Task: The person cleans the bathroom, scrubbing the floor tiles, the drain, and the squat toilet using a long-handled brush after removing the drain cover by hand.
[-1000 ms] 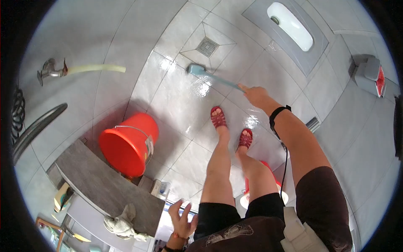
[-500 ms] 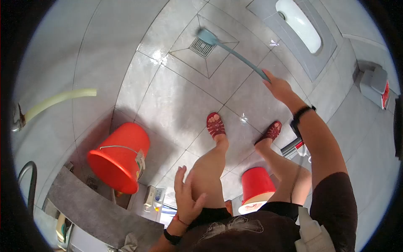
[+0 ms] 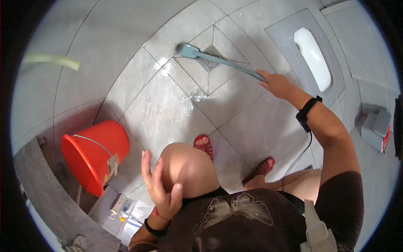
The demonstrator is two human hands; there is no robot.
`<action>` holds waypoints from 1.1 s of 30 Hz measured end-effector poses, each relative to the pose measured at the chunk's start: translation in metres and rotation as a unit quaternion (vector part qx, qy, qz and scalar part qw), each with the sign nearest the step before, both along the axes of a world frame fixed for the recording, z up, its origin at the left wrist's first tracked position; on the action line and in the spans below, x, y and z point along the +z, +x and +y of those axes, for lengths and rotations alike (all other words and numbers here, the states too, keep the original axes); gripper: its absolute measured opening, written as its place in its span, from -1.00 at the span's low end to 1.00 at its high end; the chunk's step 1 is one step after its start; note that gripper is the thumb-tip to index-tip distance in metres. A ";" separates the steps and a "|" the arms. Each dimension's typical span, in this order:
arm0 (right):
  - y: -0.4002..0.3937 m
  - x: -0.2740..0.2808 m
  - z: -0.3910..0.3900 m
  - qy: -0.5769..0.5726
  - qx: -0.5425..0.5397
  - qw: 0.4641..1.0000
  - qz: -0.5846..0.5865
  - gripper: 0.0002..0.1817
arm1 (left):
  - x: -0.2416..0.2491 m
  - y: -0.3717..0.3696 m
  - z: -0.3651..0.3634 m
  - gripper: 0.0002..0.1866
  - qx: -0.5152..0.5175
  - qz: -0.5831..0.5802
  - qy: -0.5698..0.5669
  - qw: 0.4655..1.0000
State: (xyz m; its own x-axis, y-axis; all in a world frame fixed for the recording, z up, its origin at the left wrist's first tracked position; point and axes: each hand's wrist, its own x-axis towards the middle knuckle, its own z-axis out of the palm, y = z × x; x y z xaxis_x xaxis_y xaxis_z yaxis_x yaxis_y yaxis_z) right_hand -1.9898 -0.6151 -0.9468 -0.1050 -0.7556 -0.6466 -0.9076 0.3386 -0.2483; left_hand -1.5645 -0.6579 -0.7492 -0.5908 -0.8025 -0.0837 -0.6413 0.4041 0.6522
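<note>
Walls (image 3: 92,46): grey panels or tiles, thin dark joints, curving in this view. Floor (image 3: 161,101): large grey tiles, visibly wet, with bright reflections of light near the wall at left. Square grated drain (image 3: 216,52) set within diagonally cut tiles. White squat toilet (image 3: 314,61) in a grey surround (image 3: 289,40), upper right. Grey stone-like ledge (image 3: 46,185), lower left; its material cannot be confirmed, the view being dim and distorted there.
</note>
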 end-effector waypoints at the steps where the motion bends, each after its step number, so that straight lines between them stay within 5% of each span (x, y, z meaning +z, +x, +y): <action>1: -0.013 0.002 0.004 -0.004 0.015 1.000 -0.002 -0.49 | -0.002 0.004 0.004 -0.41 0.004 -0.002 -0.029 1.000; 6: -0.120 0.057 0.122 -0.035 0.004 0.999 0.005 -0.48 | -0.002 0.022 0.037 -0.38 0.072 0.044 -0.082 0.993; 9: -0.074 0.054 0.092 0.038 -0.076 0.996 -0.015 -0.49 | 0.008 0.018 0.045 -0.38 0.102 0.033 -0.084 0.991; 11: -0.031 0.002 0.049 -0.051 0.014 0.998 -0.042 -0.49 | 0.010 0.014 0.051 -0.38 0.107 0.034 -0.089 0.990; 13: 0.006 0.006 0.020 0.009 0.022 0.999 -0.045 -0.49 | 0.006 0.012 0.055 -0.38 0.092 0.044 -0.096 0.990; 16: -0.037 0.021 0.086 -0.082 0.023 0.992 -0.094 -0.51 | 0.006 0.016 0.061 -0.38 0.085 0.057 -0.111 0.989; 21: -0.060 0.059 0.125 0.024 -0.045 0.999 -0.014 -0.50 | 0.007 0.013 0.056 -0.39 0.099 0.078 -0.096 0.987; 23: -0.029 0.018 0.076 -0.078 -0.069 0.993 -0.058 -0.50 | 0.002 0.006 0.055 -0.39 0.086 0.095 -0.092 0.987; 27: 0.058 -0.037 -0.006 -0.071 -0.019 0.994 -0.077 -0.49 | -0.003 -0.002 0.056 -0.39 0.059 0.101 -0.107 0.987; 33: 0.033 0.006 0.078 0.003 0.023 0.997 -0.074 -0.52 | 0.000 0.012 0.056 -0.38 0.094 0.111 -0.110 0.983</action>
